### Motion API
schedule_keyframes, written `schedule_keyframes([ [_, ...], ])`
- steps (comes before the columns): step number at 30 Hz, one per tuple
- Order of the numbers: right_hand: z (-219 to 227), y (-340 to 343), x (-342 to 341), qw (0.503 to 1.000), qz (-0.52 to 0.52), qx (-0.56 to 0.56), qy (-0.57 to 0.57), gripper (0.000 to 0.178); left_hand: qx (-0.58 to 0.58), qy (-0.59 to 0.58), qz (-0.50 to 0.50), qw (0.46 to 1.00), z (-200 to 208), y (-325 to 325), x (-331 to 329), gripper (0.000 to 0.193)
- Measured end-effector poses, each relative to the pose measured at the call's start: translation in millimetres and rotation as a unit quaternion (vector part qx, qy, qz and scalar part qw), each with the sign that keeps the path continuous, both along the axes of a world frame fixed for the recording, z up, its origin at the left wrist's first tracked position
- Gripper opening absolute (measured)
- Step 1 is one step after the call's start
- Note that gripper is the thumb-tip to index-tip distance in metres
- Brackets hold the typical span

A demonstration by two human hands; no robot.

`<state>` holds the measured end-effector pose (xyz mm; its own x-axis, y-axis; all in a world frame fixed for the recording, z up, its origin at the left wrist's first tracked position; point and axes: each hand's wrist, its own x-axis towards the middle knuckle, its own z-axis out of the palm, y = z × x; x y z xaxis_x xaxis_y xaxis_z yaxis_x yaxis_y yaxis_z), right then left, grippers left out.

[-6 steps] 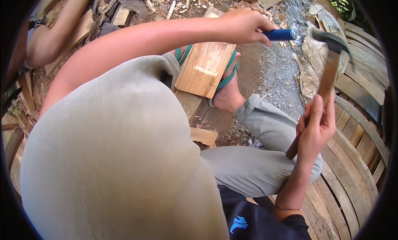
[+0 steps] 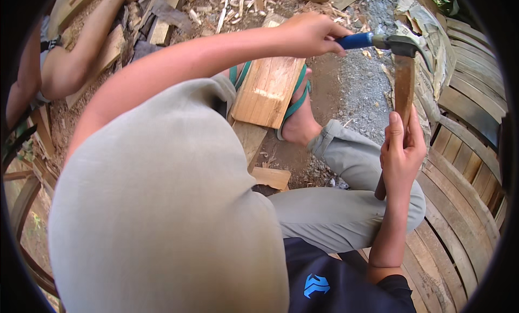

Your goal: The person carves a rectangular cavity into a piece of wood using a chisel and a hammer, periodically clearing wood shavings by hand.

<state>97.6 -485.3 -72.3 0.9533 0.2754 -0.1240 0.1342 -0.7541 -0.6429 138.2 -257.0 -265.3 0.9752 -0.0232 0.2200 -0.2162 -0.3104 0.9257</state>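
My left hand [image 2: 313, 33] is closed around the blue handle of a chisel [image 2: 355, 41], held sideways above the ground; its blade is hidden behind the hand. In my right hand [image 2: 401, 156] is a claw hammer [image 2: 404, 83] with a wooden handle, gripped at the lower part. The hammer's face is at the chisel handle's end and appears to touch it. Below and left of the chisel, a wooden board [image 2: 265, 104] with a pale shallow cut lies between my feet, partly hidden by my left forearm.
A narrower wood piece [image 2: 250, 139] shows under the board, near a small offcut [image 2: 272, 177]. Wood shavings [image 2: 254, 2] and scraps lie at the far side. Curved wooden slats [image 2: 451, 226] run along the right, beside gravel [image 2: 361, 88]. Another person's arm [image 2: 84, 48] is at upper left.
The hammer has swung left, from apart to the end of the chisel handle. My left hand with the chisel has shifted slightly left in the picture.
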Motion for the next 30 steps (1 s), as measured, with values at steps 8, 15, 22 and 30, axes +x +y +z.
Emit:
schedule_keyframes([
  [8, 42.8, 9.6, 12.5, 0.982, -0.074, 0.171, 0.031, 0.036, -0.101, 0.041, -0.025, 0.994, 4.2, 23.5, -15.1, 0.031],
  [15, 46.4, -0.2, 14.2, 0.962, -0.128, 0.199, 0.137, 0.03, -0.117, 0.052, 0.041, 0.991, -14.8, 41.5, -12.3, 0.027],
  [22, 45.5, 3.8, 12.6, 0.964, -0.127, 0.184, 0.141, 0.041, -0.169, 0.044, 0.038, 0.984, -15.4, 47.9, -11.3, 0.028],
  [30, 46.3, 5.1, 12.9, 0.966, -0.107, 0.193, 0.137, 0.034, -0.151, 0.05, -0.033, 0.987, 49.2, 39.8, -15.0, 0.04],
])
